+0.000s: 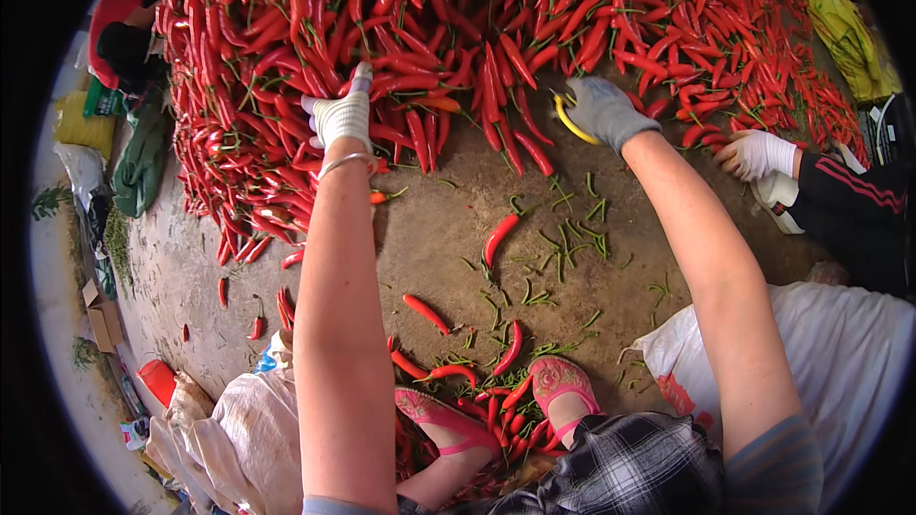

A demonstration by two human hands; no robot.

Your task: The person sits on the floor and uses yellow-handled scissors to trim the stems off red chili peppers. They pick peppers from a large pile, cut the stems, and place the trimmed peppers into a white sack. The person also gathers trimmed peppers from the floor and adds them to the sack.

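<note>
My left hand [345,114], in a pale glove with a ribbed cuff, reaches into the front of a large heap of red chili peppers [401,43]. Its fingers are spread among them; the palm side is hidden, so a hold does not show. In my right hand [605,111], gloved in grey, is a small cutting tool with a yellow handle [570,123], likely scissors, its tip at the heap's edge. Below, cut green stems [569,243] litter the concrete floor around a single red chili [499,239]. More chilies [504,418] lie between my pink shoes [562,386].
At the right, another person's gloved hand [762,154] touches the heap's edge. A white sack [809,350] lies near my right arm, and a pale sack [250,415] at lower left. A red container [157,380] and cardboard box [104,315] stand left. Another person [114,32] is at upper left.
</note>
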